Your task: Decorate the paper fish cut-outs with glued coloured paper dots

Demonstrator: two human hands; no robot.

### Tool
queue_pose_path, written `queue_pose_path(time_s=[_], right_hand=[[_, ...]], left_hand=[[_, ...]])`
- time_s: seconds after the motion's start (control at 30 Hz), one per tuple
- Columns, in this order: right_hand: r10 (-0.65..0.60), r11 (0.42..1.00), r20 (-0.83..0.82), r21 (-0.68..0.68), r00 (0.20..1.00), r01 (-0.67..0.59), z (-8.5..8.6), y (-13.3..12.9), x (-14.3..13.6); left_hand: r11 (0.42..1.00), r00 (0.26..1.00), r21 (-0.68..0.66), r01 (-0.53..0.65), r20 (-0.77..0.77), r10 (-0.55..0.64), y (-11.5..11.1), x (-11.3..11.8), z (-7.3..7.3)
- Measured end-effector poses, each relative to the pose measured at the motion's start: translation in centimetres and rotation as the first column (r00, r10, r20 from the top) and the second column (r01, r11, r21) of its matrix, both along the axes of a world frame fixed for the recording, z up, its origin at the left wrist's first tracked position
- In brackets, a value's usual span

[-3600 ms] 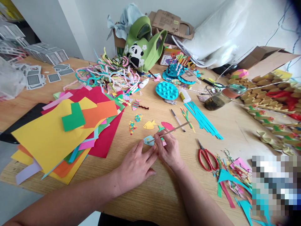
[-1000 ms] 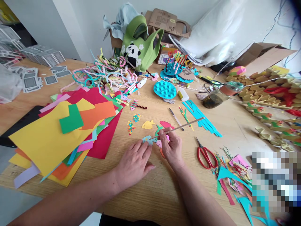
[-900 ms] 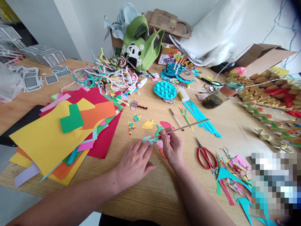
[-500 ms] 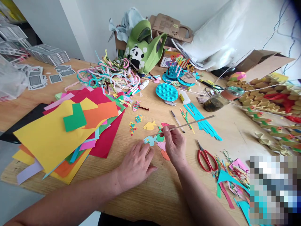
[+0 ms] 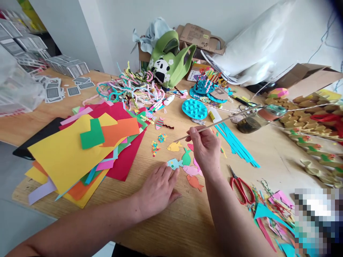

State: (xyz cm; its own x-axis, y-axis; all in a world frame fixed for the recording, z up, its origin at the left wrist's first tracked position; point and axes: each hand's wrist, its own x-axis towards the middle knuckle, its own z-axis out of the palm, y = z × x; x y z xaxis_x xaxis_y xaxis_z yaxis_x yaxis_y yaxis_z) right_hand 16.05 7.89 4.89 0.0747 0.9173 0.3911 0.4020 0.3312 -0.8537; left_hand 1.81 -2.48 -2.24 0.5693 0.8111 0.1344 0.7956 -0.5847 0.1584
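My left hand point(image 5: 158, 187) lies flat on the table, its fingertips at the edge of a light blue paper fish point(image 5: 174, 164) with coloured dots on it. Between thumb and fingers my right hand point(image 5: 207, 150) pinches a thin wooden stick point(image 5: 234, 116). The stick's lower tip is over or near a yellow paper fish point(image 5: 174, 146); contact cannot be made out. Green point(image 5: 185, 157), pink point(image 5: 191, 170) and orange paper fish point(image 5: 194, 182) lie by my right hand, which partly covers others. Small piles of paper dots point(image 5: 154, 149) sit left of the yellow fish.
Coloured paper sheets point(image 5: 61, 153) are stacked at left, with pipe cleaners point(image 5: 131, 89) behind. Red-handled scissors point(image 5: 242, 189) and paper scraps point(image 5: 270, 210) lie at right. Blue strips point(image 5: 238, 146), a jar point(image 5: 259, 119) and a blue studded disc point(image 5: 194, 109) stand farther back.
My right hand has moved up and away with the stick, its tip going from the light blue fish to near the yellow one. More paper fish now show. The view has shifted slightly.
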Motion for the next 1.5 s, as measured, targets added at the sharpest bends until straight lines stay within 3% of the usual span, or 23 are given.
queue_pose_path(time_s=[0.13,0.3,0.5,0.87,1.5], right_hand=[[0.080,0.997,0.054,-0.019,0.995,-0.079,-0.1,0.4,-0.8],[0.182,0.983,0.141,-0.019,0.973,-0.181,-1.3,0.4,-1.7],[0.271,0.951,0.282,0.066,0.920,-0.301,-2.3,0.1,-2.4],[0.266,0.942,0.393,0.086,0.880,-0.323,-4.7,1.0,-2.4],[0.286,0.949,0.377,0.013,0.881,-0.314,-4.6,1.0,-2.3]], left_hand=[[0.999,1.000,-0.042,-0.008,0.003,0.008,0.2,0.0,0.1],[0.997,1.000,-0.083,0.002,-0.004,-0.002,0.3,0.0,0.6],[0.998,1.000,-0.065,0.010,0.004,-0.010,0.2,-0.2,0.5],[0.998,1.000,-0.070,-0.002,0.018,0.003,0.2,-0.2,0.6],[0.997,1.000,-0.074,-0.002,0.015,0.003,0.2,-0.1,0.8]])
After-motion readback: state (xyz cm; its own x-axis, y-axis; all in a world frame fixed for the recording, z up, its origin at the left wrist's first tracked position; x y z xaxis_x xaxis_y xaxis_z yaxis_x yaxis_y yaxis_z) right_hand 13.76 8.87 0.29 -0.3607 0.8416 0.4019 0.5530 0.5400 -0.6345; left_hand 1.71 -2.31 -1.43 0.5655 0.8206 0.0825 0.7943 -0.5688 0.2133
